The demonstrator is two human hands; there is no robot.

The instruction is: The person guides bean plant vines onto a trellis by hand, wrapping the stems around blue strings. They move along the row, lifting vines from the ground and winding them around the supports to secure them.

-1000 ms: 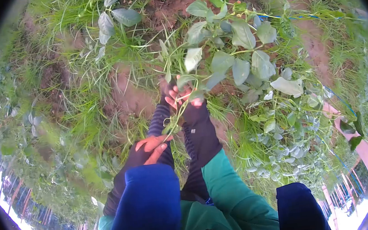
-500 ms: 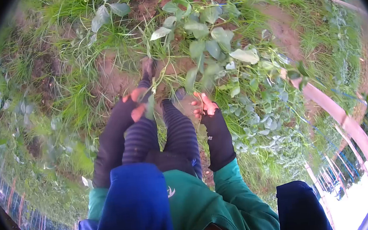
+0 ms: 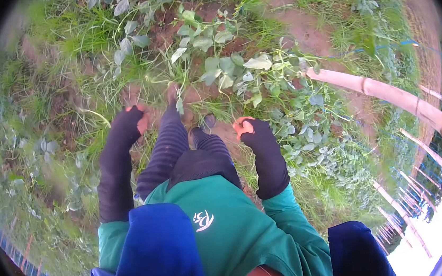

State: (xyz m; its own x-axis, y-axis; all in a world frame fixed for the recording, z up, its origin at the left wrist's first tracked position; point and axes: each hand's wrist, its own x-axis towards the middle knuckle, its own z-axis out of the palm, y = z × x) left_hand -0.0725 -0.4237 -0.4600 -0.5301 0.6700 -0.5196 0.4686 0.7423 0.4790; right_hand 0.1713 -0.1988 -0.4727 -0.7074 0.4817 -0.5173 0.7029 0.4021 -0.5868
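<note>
My left hand (image 3: 140, 119), at the end of a black sleeve, hangs beside my striped leg. Its fingers are partly hidden, and I cannot make out what they hold. My right hand (image 3: 244, 126) is curled, with its fingers drawn in, near the edge of the leafy vine; anything inside it is too small to tell. Between the hands, a thin green stem with small leaves (image 3: 179, 106) stands over my foot. Ahead is a broad-leaved plant (image 3: 223, 66), touched by neither hand.
A thick bamboo pole (image 3: 386, 90) slants down the right side, with blue string (image 3: 377, 47) near it. Thinner stakes (image 3: 433, 155) stand farther right. Grass (image 3: 78, 40) and bare soil (image 3: 300, 24) cover the ground. A blue cloth (image 3: 162, 250) hangs low in view.
My left hand has moved outward, away from the stem between my legs. My right hand's fingers have curled in. The view has shifted, and more of the green shirt shows.
</note>
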